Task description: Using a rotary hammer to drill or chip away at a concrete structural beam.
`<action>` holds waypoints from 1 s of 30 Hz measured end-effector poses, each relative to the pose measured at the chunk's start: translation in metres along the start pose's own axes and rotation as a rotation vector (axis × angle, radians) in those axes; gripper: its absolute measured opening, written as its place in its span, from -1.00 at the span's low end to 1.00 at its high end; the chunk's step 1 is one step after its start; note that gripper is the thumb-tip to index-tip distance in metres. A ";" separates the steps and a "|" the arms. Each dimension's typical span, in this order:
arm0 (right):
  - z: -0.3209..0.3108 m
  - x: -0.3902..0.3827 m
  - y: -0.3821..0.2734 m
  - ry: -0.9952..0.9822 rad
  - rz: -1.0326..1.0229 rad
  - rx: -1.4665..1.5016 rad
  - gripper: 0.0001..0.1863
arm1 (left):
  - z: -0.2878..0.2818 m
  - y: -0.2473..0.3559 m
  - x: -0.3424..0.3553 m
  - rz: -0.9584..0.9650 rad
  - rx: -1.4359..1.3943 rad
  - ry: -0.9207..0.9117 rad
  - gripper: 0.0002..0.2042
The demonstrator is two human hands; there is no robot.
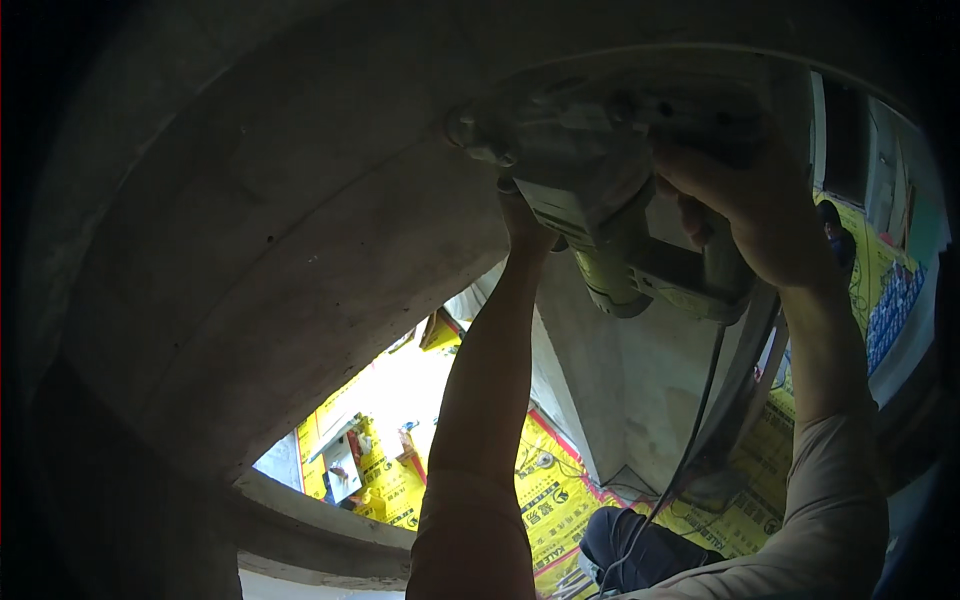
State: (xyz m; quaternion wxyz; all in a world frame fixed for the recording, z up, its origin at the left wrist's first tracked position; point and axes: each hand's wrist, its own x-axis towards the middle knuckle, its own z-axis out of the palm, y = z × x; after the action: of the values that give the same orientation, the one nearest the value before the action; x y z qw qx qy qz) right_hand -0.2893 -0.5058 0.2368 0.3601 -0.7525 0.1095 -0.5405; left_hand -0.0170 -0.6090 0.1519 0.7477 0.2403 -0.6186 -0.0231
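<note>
Held up in both hands is a rotary hammer drill (585,200), a grey and yellow-green power tool, its nose pointing left toward the bare concrete surface (300,250). Deep shadow hides whether its tip touches the concrete. My right hand (735,200) is closed round the rear grip, where the trigger is out of sight. Near the front of the tool, my left hand (525,225) is wrapped round what looks like the side handle; the tool partly covers its fingers. A dark power cord (700,400) hangs down from the rear grip.
Far below, yellow printed sheeting (545,490) covers the floor, with boards and scraps (345,465) on it. A concrete edge (320,525) curves at lower left. A dark-trousered leg (640,550) shows at the bottom. Blue patterned material (893,315) lies at right.
</note>
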 end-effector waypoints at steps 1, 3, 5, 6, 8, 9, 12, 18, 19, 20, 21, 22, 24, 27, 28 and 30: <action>0.003 0.000 0.001 0.001 -0.006 0.018 -0.78 | -0.007 -0.004 0.005 0.086 0.104 -0.047 -0.72; 0.003 0.001 0.004 0.007 -0.008 0.018 -0.77 | 0.003 0.005 0.013 0.169 0.189 -0.092 -0.72; 0.000 -0.002 0.005 0.030 -0.013 0.004 -0.76 | 0.031 0.029 0.023 -0.638 0.662 -0.015 -0.71; 0.004 -0.001 0.002 0.023 -0.020 0.019 -0.76 | 0.015 0.016 0.020 -0.634 0.678 -0.006 -0.71; 0.007 0.000 0.003 -0.033 -0.028 0.002 -0.75 | -0.010 -0.010 0.009 0.193 0.199 -0.045 -0.71; 0.008 0.000 0.003 -0.032 -0.025 0.000 -0.75 | -0.012 -0.014 0.006 0.189 0.196 -0.045 -0.71; 0.010 0.000 0.003 -0.019 -0.003 0.012 -0.75 | -0.020 -0.019 0.000 -0.018 0.137 -0.058 -0.69; 0.011 -0.004 0.000 -0.006 0.014 0.006 -0.74 | -0.020 -0.018 -0.002 0.025 0.304 -0.096 -0.80; 0.016 -0.004 -0.002 -0.013 -0.001 0.026 -0.74 | -0.033 -0.030 -0.001 -0.116 0.048 -0.029 -0.81; 0.017 -0.004 0.000 -0.009 -0.005 0.031 -0.74 | -0.032 -0.035 -0.002 -0.266 -0.228 0.034 -0.81; 0.017 -0.004 0.000 -0.006 -0.002 0.027 -0.74 | -0.035 -0.037 -0.003 -0.269 -0.233 0.033 -0.81; 0.017 -0.001 0.001 -0.022 0.007 0.029 -0.74 | -0.040 -0.038 -0.003 -0.343 -0.256 0.017 -0.79; 0.015 0.001 0.005 -0.036 0.024 0.025 -0.74 | -0.033 -0.032 -0.003 -0.425 -0.286 0.001 -0.77; 0.015 0.004 0.007 0.007 -0.005 0.016 -0.74 | -0.038 -0.029 -0.002 -0.175 0.010 -0.104 -0.76; 0.017 0.005 0.006 -0.006 0.010 0.022 -0.74 | -0.048 -0.030 0.001 -0.114 0.074 -0.139 -0.75; 0.015 0.006 0.010 -0.004 0.028 0.004 -0.75 | -0.036 -0.027 0.002 -0.050 0.109 -0.182 -0.74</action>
State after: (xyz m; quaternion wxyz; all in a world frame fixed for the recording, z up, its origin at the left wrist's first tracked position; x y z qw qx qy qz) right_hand -0.2712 -0.5097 0.2326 0.3693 -0.7513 0.1180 -0.5342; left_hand 0.0247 -0.6217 0.1392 0.6736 0.2931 -0.6779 -0.0299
